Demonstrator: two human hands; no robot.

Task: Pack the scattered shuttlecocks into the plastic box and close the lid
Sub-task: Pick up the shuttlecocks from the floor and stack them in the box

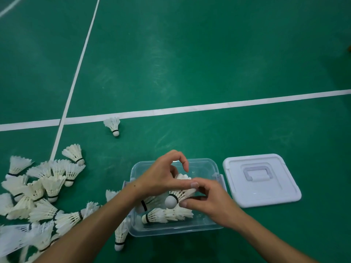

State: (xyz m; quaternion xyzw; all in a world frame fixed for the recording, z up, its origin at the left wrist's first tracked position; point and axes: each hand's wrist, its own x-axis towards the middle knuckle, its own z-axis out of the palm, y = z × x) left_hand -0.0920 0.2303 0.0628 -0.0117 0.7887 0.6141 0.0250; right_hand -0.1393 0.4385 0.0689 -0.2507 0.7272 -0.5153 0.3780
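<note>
Head view: my right hand (207,200) pinches a shuttlecock (179,195) over the plastic box (207,225), cork toward seven o'clock, while my left hand (161,177), fingers loosely curled, cups its feathers from ten o'clock.

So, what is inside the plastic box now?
The plastic box holds a few shuttlecocks; the right hand grips another above them. Both hands cover its middle, so no exact count.

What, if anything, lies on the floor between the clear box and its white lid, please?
Nothing: in the head view only a narrow strip of bare green floor separates the box from the lid to its right.
</note>
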